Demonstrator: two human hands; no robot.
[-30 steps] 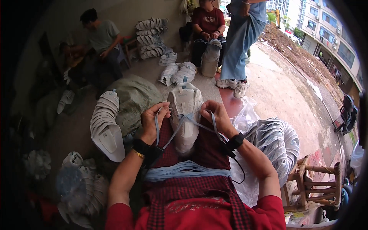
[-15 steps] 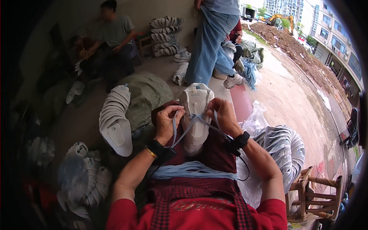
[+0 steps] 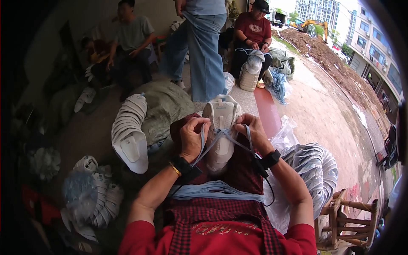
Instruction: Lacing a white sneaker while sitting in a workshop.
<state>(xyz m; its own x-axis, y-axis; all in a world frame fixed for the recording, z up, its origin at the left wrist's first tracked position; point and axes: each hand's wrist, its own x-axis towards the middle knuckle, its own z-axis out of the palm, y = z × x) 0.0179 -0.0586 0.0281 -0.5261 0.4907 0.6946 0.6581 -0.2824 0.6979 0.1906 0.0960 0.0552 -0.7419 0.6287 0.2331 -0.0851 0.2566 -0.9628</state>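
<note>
A white shoe [image 3: 221, 127] lay on the lap, long axis pointing away from the body, between the left hand [image 3: 192, 138] and right hand [image 3: 251, 132], each pinching one end of a pale blue lace [image 3: 221, 138].

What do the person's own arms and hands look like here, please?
Both forearms are bare below short red sleeves. The left hand has a black wrist strap and a yellow bangle; the right hand has a black strap with a thin black cable trailing.
</note>
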